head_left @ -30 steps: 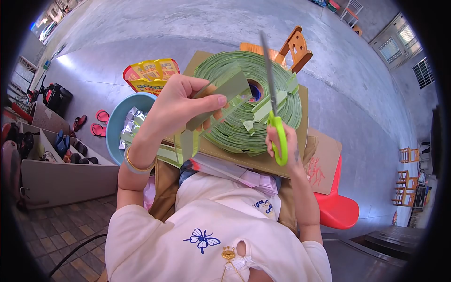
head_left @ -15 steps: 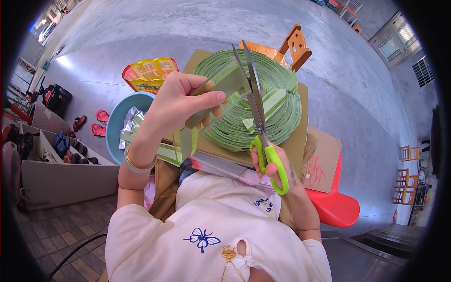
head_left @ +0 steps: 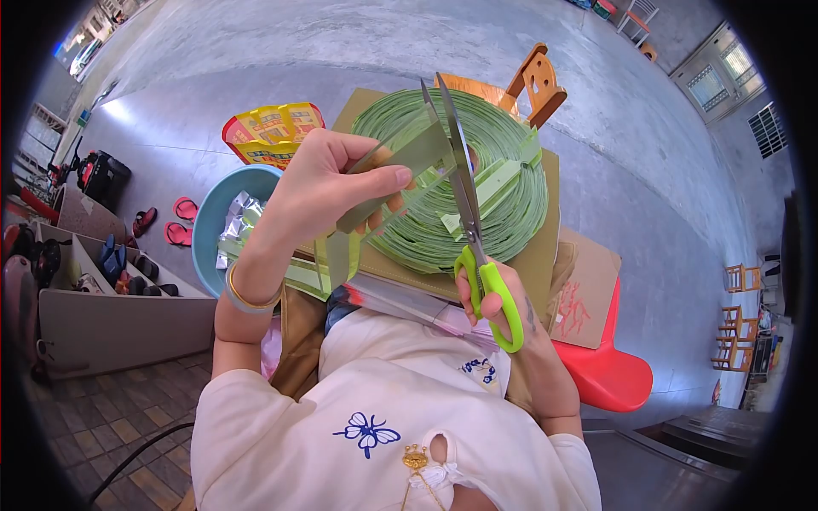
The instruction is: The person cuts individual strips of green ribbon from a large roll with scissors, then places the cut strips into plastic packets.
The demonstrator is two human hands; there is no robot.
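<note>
My left hand (head_left: 345,183) pinches a flat translucent green strip (head_left: 417,152), whose lower part hangs down below my fingers. In my right hand (head_left: 503,298) are scissors (head_left: 495,298) with bright green handles, my fingers through the loops. The long metal blades point up and stand slightly apart, just right of the strip's end. Behind both hands lies a large flat coil of green strip (head_left: 520,213) on an olive-brown board (head_left: 551,183). A few short green pieces rest on the coil.
A blue basin (head_left: 204,230) holding silvery packets stands at the left, with a yellow and red bag (head_left: 273,132) behind it. A wooden chair (head_left: 535,85) is beyond the coil. On the right are a cardboard piece (head_left: 588,285) and a red stool (head_left: 609,375).
</note>
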